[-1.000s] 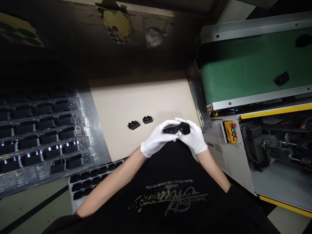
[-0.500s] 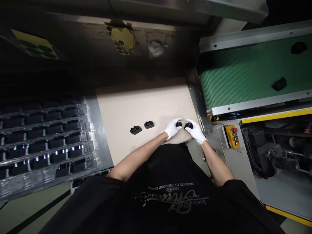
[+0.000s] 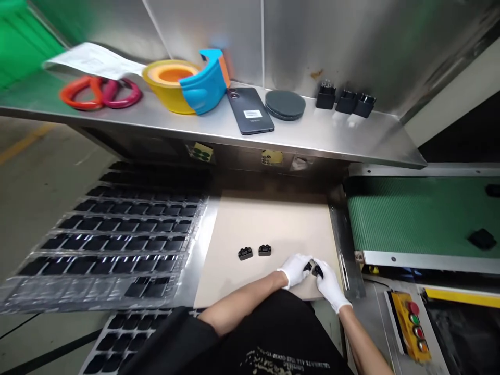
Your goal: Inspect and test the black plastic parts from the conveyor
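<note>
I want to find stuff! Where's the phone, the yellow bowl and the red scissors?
phone (image 3: 250, 111), head view, middle of its back.
yellow bowl (image 3: 164, 92), head view, front wall.
red scissors (image 3: 78, 94), head view, orange-red handle loop.

Both hands wear white cloth gloves, left hand and right hand, matt weave. Small black part between them: plastic, slight sheen. Two black clips to the left: same matt plastic. Work board: beige, smooth, matt (wood or card, cannot tell). Far shelf: brushed metal, reflective. Left tray: clear glossy plastic. Right conveyor belt: green, finely ribbed, dull.
</note>
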`<control>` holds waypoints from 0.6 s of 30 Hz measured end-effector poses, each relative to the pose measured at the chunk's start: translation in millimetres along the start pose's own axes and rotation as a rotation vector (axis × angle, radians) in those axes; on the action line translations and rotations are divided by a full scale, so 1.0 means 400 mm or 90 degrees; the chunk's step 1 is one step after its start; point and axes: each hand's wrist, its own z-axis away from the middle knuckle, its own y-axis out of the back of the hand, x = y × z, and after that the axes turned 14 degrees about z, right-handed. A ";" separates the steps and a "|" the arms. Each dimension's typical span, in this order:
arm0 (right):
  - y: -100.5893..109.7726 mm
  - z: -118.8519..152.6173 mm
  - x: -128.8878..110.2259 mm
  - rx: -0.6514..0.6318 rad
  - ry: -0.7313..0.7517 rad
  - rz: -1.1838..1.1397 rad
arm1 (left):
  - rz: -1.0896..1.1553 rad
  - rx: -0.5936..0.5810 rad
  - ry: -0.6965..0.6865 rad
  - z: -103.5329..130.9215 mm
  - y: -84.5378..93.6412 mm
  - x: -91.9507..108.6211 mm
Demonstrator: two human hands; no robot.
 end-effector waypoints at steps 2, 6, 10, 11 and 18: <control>0.005 0.003 0.011 -0.003 -0.006 0.032 | -0.013 0.029 0.017 0.027 0.031 0.011; 0.049 0.026 -0.026 0.054 -0.038 0.062 | 0.036 0.152 0.064 0.116 0.143 0.060; 0.100 0.026 -0.173 0.032 -0.070 -0.029 | 0.183 0.285 0.085 0.191 0.239 0.120; 0.107 0.020 -0.227 -0.023 -0.048 -0.061 | 0.229 0.312 0.078 0.202 0.247 0.131; 0.093 -0.054 -0.547 -0.284 0.189 -0.210 | 0.399 0.360 -0.076 0.253 0.128 0.183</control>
